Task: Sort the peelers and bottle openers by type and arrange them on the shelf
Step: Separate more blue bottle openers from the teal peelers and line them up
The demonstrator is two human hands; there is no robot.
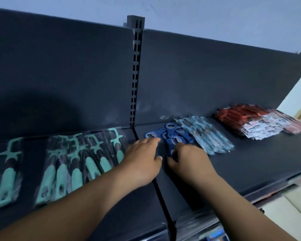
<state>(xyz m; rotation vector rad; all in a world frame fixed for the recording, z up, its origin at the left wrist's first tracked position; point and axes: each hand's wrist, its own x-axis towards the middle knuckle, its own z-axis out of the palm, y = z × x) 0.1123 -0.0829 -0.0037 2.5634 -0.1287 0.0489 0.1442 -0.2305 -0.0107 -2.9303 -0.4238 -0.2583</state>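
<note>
While both arms reach over the dark metal shelf (250, 171), the left grip (142, 159) lies wide and flat, fingertips right at the edge of the pile of flat blue metal bottle openers (165, 134) mid-shelf. The right grip (188, 159) is pinching one opener off that pile. The teal-handled peelers in clear plastic packs (63, 164) sit further left.
</note>
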